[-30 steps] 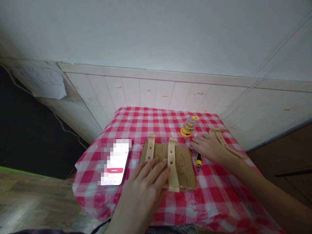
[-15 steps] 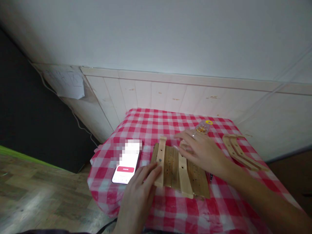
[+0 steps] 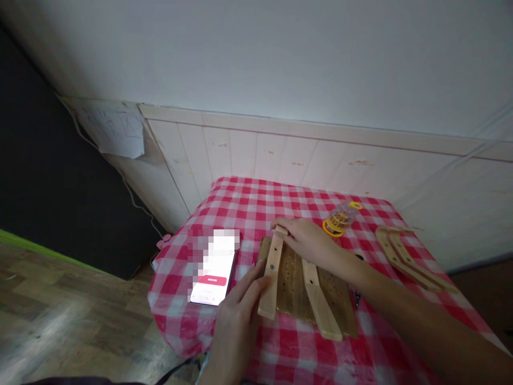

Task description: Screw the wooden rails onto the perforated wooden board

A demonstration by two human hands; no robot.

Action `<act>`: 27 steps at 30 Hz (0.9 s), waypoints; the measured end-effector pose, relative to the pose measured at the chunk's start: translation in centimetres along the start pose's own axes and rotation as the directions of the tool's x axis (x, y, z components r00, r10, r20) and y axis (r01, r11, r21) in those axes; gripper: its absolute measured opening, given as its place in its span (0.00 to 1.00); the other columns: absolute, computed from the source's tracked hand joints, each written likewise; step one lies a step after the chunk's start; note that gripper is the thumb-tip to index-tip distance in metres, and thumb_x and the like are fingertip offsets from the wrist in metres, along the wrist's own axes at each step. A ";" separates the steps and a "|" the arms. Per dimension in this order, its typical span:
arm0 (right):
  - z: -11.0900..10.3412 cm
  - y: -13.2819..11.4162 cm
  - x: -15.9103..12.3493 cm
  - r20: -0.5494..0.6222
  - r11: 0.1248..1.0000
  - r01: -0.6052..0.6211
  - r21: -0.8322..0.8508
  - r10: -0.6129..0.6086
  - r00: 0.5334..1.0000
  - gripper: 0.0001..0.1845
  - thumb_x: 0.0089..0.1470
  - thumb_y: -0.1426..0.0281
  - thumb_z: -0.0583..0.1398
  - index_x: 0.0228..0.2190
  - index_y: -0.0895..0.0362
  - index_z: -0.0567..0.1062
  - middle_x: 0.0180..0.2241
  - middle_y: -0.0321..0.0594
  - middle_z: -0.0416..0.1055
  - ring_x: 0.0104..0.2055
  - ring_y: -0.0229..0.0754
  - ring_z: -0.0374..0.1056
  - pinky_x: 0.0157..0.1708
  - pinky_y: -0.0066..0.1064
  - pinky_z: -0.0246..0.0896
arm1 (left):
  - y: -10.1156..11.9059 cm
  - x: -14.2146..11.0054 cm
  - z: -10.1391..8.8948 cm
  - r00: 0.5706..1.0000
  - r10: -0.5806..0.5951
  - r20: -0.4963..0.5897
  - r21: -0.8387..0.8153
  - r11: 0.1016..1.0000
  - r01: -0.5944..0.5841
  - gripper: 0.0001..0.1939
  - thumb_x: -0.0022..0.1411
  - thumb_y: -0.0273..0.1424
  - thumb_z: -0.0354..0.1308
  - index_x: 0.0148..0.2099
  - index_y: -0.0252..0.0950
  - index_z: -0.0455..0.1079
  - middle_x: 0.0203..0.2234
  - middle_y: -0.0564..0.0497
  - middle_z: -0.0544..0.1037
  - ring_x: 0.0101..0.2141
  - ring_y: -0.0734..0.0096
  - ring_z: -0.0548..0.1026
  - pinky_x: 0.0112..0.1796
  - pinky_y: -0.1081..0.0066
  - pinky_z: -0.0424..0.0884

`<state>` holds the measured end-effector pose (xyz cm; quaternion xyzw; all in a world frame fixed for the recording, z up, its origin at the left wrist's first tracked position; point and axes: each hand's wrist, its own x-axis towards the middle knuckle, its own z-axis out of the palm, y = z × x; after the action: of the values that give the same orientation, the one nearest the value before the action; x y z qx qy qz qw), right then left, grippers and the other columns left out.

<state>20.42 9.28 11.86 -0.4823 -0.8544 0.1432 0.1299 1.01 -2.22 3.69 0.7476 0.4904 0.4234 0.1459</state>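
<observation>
Wooden strip (image 3: 270, 289) lying over board (image 3: 293, 289); right hand (image 3: 310, 244) grasping far end, left hand (image 3: 236, 315) touching side, grip unclear, both seemingly steadying it.

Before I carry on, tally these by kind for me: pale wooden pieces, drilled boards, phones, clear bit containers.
Pale wooden pieces: 4
Drilled board: 1
Phone: 1
Clear bit container: 1
Total: 7

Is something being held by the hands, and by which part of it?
It seems yes: the wooden strip nearest the phone. The right hand holds its far end; the left hand rests against its side, about midway, whether gripping is unclear.
</observation>
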 end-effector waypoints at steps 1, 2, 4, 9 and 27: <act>0.0 0.0 -0.1 -0.006 1.000 0.008 0.006 -0.008 1.000 0.11 0.67 0.73 0.53 0.38 0.56 0.75 0.36 0.43 0.80 0.37 0.44 0.76 0.33 0.31 0.60 | 0.0 -0.1 0.0 1.000 0.004 -0.004 -0.002 1.000 -0.004 0.25 0.60 0.14 0.45 0.51 0.39 0.75 0.56 0.46 0.78 0.53 0.64 0.79 0.50 0.64 0.80; 0.0 0.0 -0.1 -0.011 1.000 0.015 0.008 -0.015 1.000 0.11 0.67 0.73 0.53 0.38 0.56 0.75 0.36 0.42 0.80 0.37 0.44 0.76 0.33 0.31 0.61 | 0.0 -0.2 0.0 1.000 0.004 -0.002 -0.010 1.000 -0.004 0.26 0.60 0.13 0.45 0.51 0.39 0.74 0.57 0.46 0.77 0.53 0.64 0.79 0.50 0.64 0.80; 0.1 -0.1 -0.2 -0.017 1.000 0.030 0.000 -0.030 0.999 0.12 0.67 0.73 0.52 0.38 0.55 0.75 0.35 0.42 0.80 0.36 0.44 0.76 0.33 0.30 0.61 | -0.1 -0.3 0.0 1.000 -0.005 0.010 -0.032 0.999 0.006 0.26 0.61 0.13 0.46 0.52 0.39 0.74 0.58 0.46 0.76 0.54 0.64 0.79 0.51 0.64 0.79; 0.3 0.0 -0.2 -0.031 0.995 0.061 -0.079 -0.063 0.998 0.11 0.67 0.75 0.52 0.38 0.56 0.74 0.35 0.43 0.80 0.35 0.44 0.76 0.32 0.31 0.61 | -0.1 -0.3 -0.1 1.000 -0.014 0.023 -0.066 0.998 0.016 0.24 0.63 0.15 0.46 0.52 0.40 0.75 0.59 0.46 0.75 0.54 0.65 0.78 0.50 0.63 0.80; -0.5 -1.1 -0.1 0.085 0.997 0.070 -0.030 -0.067 0.994 0.10 0.68 0.73 0.53 0.41 0.56 0.75 0.38 0.42 0.80 0.37 0.42 0.76 0.30 0.29 0.57 | -0.2 -1.0 0.1 0.984 0.155 -0.085 0.033 0.988 -0.153 0.14 0.71 0.23 0.50 0.51 0.40 0.74 0.52 0.46 0.80 0.45 0.64 0.83 0.43 0.68 0.83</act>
<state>19.76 8.66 12.70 -0.4484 -0.8774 0.1446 0.0905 0.82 -2.96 3.04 0.7658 0.4427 0.4593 0.0813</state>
